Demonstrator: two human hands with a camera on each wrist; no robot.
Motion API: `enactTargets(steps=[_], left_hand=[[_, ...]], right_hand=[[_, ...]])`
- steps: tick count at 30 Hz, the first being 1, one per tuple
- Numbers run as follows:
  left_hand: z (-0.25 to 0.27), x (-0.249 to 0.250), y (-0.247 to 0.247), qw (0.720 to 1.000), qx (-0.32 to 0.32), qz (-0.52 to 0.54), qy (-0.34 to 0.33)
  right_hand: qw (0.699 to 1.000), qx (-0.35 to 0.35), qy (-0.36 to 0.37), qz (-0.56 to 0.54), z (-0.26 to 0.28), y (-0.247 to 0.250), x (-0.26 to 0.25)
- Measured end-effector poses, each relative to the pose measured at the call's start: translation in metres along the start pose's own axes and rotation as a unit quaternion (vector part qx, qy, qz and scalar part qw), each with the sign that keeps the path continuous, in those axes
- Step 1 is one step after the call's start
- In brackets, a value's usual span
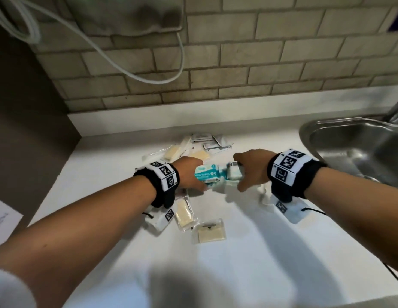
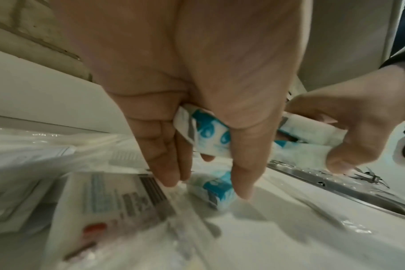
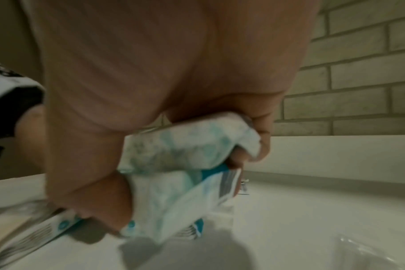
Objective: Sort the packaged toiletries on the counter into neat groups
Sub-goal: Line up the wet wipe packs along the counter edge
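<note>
Both hands meet over the middle of the white counter (image 1: 249,252). My left hand (image 1: 192,174) pinches a teal-and-white packet (image 1: 208,174) between thumb and fingers; the left wrist view shows that packet (image 2: 206,131) just above the counter. My right hand (image 1: 247,170) grips a bundle of white-and-teal packets (image 3: 185,146), its fingers curled round them. The two hands' packets touch end to end. Another teal-and-white packet (image 2: 217,191) lies on the counter under my left fingertips.
Clear packets with cream pads (image 1: 183,211) (image 1: 211,232) lie near the front. A loose pile of clear and white sachets (image 1: 207,143) sits behind the hands. A steel sink (image 1: 360,147) is at the right, a brown wall at the left.
</note>
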State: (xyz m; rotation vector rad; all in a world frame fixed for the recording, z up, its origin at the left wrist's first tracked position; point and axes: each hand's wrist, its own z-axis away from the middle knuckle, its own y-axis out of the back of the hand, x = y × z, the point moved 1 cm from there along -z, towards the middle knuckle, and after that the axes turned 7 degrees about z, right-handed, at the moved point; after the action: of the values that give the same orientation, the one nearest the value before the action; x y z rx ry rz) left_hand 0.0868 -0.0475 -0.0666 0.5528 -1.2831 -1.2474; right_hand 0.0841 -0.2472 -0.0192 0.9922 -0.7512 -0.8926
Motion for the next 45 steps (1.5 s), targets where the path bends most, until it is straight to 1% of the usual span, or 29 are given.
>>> enactTargets(steps=[3, 6, 12, 14, 17, 19, 23, 26, 29, 31, 34, 36, 38, 41, 42, 43, 45], left_hand=[[-0.009, 0.005, 0.0, 1.0, 0.005, 0.006, 0.017], [-0.018, 0.017, -0.008, 1.0, 0.001, -0.012, 0.01], [-0.027, 0.032, -0.018, 0.999, 0.001, -0.048, -0.01], [-0.024, 0.027, -0.006, 0.999, 0.011, -0.041, -0.01], [-0.011, 0.013, 0.026, 0.999, 0.031, -0.018, -0.004], [0.004, -0.003, 0.049, 0.998, 0.047, -0.031, 0.007], [0.044, -0.041, 0.079, 0.992, 0.111, -0.044, 0.048], [0.072, -0.064, 0.083, 0.984, 0.153, -0.045, 0.077], [0.097, -0.079, 0.076, 0.979, 0.18, -0.031, 0.088], [0.111, -0.089, 0.071, 0.976, 0.194, -0.022, 0.095], [0.124, -0.101, 0.064, 0.973, 0.205, -0.014, 0.106], [0.129, -0.107, 0.061, 0.972, 0.21, 0.004, 0.11], [0.133, -0.112, 0.061, 0.969, 0.218, 0.026, 0.112], [0.139, -0.119, 0.062, 0.968, 0.222, 0.061, 0.1], [0.139, -0.121, 0.062, 0.968, 0.221, 0.068, 0.094], [0.141, -0.126, 0.062, 0.969, 0.219, 0.067, 0.088], [0.139, -0.136, 0.06, 0.973, 0.209, 0.046, 0.084]], right_hand=[[0.998, 0.043, -0.043, -0.032, -0.006, 0.004, 0.006], [0.991, 0.088, -0.066, -0.081, -0.017, 0.003, 0.003], [0.982, 0.115, -0.082, -0.126, -0.038, 0.001, 0.001], [0.977, 0.132, -0.087, -0.145, -0.041, 0.003, 0.004], [0.966, 0.166, -0.09, -0.178, -0.042, 0.011, 0.006], [0.965, 0.174, -0.074, -0.179, -0.045, 0.018, 0.002], [0.977, 0.142, -0.001, -0.162, -0.052, 0.028, -0.03], [0.984, 0.106, 0.068, -0.129, -0.058, 0.031, -0.061], [0.987, 0.088, 0.099, -0.088, -0.063, 0.033, -0.089], [0.99, 0.073, 0.095, -0.074, -0.07, 0.033, -0.106], [0.995, 0.027, 0.07, -0.069, -0.082, 0.021, -0.128], [0.997, 0.004, 0.073, -0.021, -0.09, 0.007, -0.142], [0.996, 0.015, 0.069, 0.047, -0.096, 0.001, -0.149], [0.996, 0.003, 0.04, 0.08, -0.105, 0.0, -0.153], [0.997, -0.013, 0.022, 0.077, -0.102, 0.002, -0.155], [0.997, -0.013, 0.017, 0.069, -0.103, 0.002, -0.157], [1.0, -0.007, -0.001, 0.015, -0.097, 0.01, -0.156]])
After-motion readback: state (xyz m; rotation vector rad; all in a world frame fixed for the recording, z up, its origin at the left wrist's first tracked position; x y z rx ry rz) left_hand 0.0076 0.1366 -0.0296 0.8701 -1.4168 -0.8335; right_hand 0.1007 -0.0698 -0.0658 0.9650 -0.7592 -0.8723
